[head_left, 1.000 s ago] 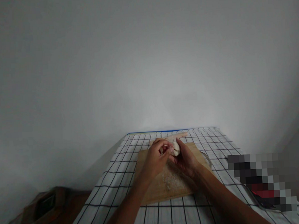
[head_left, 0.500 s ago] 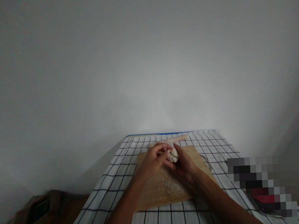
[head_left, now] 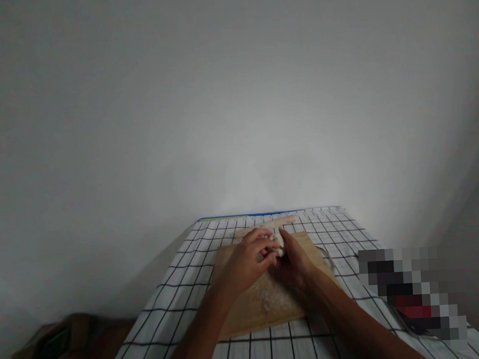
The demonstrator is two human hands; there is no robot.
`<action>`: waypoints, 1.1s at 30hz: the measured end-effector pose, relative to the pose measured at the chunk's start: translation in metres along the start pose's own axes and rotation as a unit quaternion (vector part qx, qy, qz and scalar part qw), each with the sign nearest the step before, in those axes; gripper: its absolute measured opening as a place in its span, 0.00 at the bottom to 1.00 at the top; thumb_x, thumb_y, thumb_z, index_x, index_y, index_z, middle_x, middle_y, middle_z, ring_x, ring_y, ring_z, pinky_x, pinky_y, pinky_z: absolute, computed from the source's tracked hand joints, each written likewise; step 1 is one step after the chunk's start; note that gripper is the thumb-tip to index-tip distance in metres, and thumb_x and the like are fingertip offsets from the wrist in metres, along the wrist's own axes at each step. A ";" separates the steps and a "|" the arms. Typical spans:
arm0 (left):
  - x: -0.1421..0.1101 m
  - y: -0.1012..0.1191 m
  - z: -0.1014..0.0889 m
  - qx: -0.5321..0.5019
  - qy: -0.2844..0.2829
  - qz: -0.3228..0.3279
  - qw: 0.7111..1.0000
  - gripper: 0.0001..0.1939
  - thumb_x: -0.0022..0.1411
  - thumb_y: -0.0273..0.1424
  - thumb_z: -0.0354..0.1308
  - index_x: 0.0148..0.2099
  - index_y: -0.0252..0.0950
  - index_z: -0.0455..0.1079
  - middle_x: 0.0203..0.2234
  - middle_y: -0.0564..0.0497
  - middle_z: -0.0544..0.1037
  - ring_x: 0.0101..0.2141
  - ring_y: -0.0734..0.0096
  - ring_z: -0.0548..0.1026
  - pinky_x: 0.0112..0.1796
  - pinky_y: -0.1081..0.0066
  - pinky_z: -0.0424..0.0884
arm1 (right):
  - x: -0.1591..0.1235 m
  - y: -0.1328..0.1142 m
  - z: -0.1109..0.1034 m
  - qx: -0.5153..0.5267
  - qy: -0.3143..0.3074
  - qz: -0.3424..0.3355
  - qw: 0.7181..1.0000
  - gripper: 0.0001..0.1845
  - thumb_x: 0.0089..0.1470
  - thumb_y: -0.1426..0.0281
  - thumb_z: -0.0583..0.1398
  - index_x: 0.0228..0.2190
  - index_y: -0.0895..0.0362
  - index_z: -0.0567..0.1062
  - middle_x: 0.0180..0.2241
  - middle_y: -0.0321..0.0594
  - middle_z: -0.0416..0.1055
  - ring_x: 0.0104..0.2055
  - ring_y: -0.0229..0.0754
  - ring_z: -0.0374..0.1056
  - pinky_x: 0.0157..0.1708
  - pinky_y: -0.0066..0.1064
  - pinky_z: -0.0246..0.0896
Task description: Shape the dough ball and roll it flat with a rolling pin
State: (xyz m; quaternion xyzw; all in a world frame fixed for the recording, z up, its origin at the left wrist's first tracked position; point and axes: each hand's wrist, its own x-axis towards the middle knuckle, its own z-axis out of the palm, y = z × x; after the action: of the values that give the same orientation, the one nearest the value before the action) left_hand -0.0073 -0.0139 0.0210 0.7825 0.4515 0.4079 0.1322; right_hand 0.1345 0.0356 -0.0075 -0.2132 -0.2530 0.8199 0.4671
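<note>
A small lump of pale dough (head_left: 280, 244) is held between both hands above a wooden board (head_left: 246, 313). My left hand (head_left: 250, 256) presses its bent fingers against the dough from the left and covers part of it. Cupping the lump from the right and below, my right hand (head_left: 295, 256) has its thumb up along the side. White flour (head_left: 265, 297) is scattered over the board under my wrists. Behind the hands lies a light wooden rolling pin (head_left: 284, 221), partly hidden by my left hand.
A white tablecloth with dark grid lines (head_left: 181, 289) covers the table, which meets a plain wall (head_left: 236, 120). Right of the board shows a curved clear rim (head_left: 327, 255). A blurred-out object (head_left: 410, 294) lies at the right edge. A brown box (head_left: 51, 345) stands low at left.
My left fingers have closed further over the dough, hiding more of it. The whole view has shifted slightly, with the table a little further left.
</note>
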 end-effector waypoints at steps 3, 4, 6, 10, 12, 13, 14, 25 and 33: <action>-0.001 0.001 0.000 -0.001 0.006 -0.014 1.000 0.10 0.64 0.26 0.62 0.47 0.43 0.78 0.51 0.48 0.76 0.47 0.64 0.76 0.48 0.64 0.75 | -0.001 0.001 0.001 -0.018 -0.017 -0.006 1.000 0.12 0.55 0.57 0.65 0.29 0.52 0.76 0.25 0.40 0.77 0.26 0.42 0.75 0.20 0.26 0.69; -0.001 0.001 -0.001 -0.006 0.012 -0.021 1.000 0.13 0.64 0.26 0.63 0.49 0.43 0.76 0.50 0.48 0.77 0.46 0.64 0.76 0.47 0.64 0.75 | -0.002 0.001 0.002 -0.024 -0.023 -0.008 0.999 0.12 0.55 0.57 0.65 0.29 0.52 0.76 0.26 0.41 0.77 0.27 0.43 0.75 0.20 0.26 0.69; -0.002 0.003 -0.001 -0.014 0.018 -0.024 0.999 0.20 0.63 0.26 0.63 0.56 0.44 0.73 0.51 0.48 0.77 0.49 0.63 0.75 0.49 0.64 0.75 | -0.006 0.000 0.006 -0.037 -0.028 -0.016 0.999 0.12 0.55 0.56 0.65 0.28 0.51 0.76 0.26 0.41 0.78 0.28 0.45 0.76 0.19 0.27 0.68; -0.003 0.004 -0.002 -0.019 -0.024 -0.006 1.000 0.26 0.64 0.26 0.64 0.62 0.50 0.72 0.62 0.50 0.72 0.59 0.60 0.70 0.59 0.59 0.68 | -0.012 -0.002 0.013 -0.040 -0.025 -0.007 0.999 0.13 0.56 0.56 0.64 0.29 0.52 0.77 0.26 0.41 0.78 0.28 0.45 0.76 0.20 0.29 0.68; -0.002 0.002 -0.003 -0.028 -0.034 -0.008 0.999 0.24 0.64 0.28 0.65 0.61 0.50 0.74 0.61 0.50 0.73 0.58 0.60 0.72 0.59 0.59 0.69 | -0.014 -0.003 0.015 -0.038 -0.033 0.017 0.999 0.15 0.58 0.55 0.62 0.30 0.53 0.77 0.25 0.41 0.77 0.27 0.44 0.75 0.21 0.28 0.67; -0.002 0.002 -0.003 -0.033 -0.031 -0.008 0.999 0.23 0.65 0.30 0.65 0.61 0.49 0.75 0.60 0.49 0.74 0.57 0.60 0.73 0.58 0.59 0.70 | -0.015 -0.003 0.016 -0.039 -0.040 0.025 0.998 0.16 0.59 0.54 0.62 0.30 0.54 0.77 0.25 0.41 0.77 0.26 0.43 0.74 0.20 0.27 0.66; -0.002 0.001 -0.003 -0.037 -0.023 -0.004 0.999 0.21 0.65 0.31 0.65 0.60 0.49 0.76 0.58 0.49 0.75 0.56 0.60 0.73 0.58 0.59 0.71 | -0.015 -0.003 0.016 -0.043 -0.045 0.030 0.998 0.17 0.59 0.54 0.62 0.31 0.54 0.78 0.25 0.41 0.77 0.25 0.42 0.74 0.20 0.26 0.65; -0.002 0.006 0.002 -0.096 0.074 0.016 0.992 0.12 0.69 0.35 0.61 0.51 0.43 0.82 0.49 0.45 0.78 0.51 0.60 0.76 0.51 0.63 0.75 | -0.014 -0.002 0.013 -0.122 -0.052 -0.009 0.991 0.22 0.59 0.47 0.61 0.38 0.52 0.78 0.33 0.41 0.80 0.33 0.44 0.76 0.23 0.27 0.65; -0.002 0.012 0.002 -0.236 0.158 -0.049 0.958 0.15 0.69 0.38 0.61 0.55 0.41 0.78 0.49 0.44 0.77 0.49 0.58 0.78 0.45 0.64 0.78 | -0.015 -0.004 0.017 -0.155 -0.098 -0.076 0.980 0.29 0.63 0.45 0.57 0.51 0.53 0.77 0.45 0.44 0.80 0.37 0.45 0.77 0.28 0.31 0.73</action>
State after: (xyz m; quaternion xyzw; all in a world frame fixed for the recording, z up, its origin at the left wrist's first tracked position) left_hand 0.0010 -0.0218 0.0250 0.6316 0.3951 0.6143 0.2601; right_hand 0.1347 0.0210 0.0099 -0.1821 -0.4373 0.7496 0.4623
